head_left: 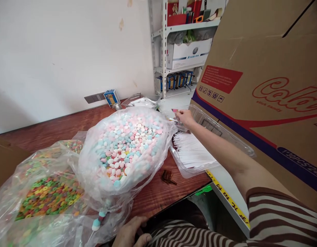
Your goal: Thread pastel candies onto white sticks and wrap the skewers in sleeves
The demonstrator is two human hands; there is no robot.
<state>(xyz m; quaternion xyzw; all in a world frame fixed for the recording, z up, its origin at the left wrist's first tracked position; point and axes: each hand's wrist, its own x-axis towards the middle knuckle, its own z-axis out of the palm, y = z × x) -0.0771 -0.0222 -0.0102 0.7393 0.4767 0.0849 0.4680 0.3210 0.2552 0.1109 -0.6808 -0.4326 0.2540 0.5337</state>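
My right hand point(184, 118) reaches out over the clear plastic trays at the back right. Its fingers are closed on a small pink piece point(174, 110), too small to make out fully. Below that forearm, many thin white sticks point(190, 151) lie in a clear plastic tray point(185, 172). My left hand point(131, 233) is at the table's front edge, partly cut off by the frame, with thumb and forefinger apart and nothing visible between them. To its left, a stick with blue and dark red candies point(98, 220) lies on the plastic bag.
A big clear bag holds pastel button candies point(119, 154); another holds colourful ring candies point(50, 195). Brown twist ties point(168, 177) lie on the wooden table point(153, 192). A large cardboard box point(251, 68) stands at right. Shelves point(179, 70) and a blue-white device point(111, 98) are behind.
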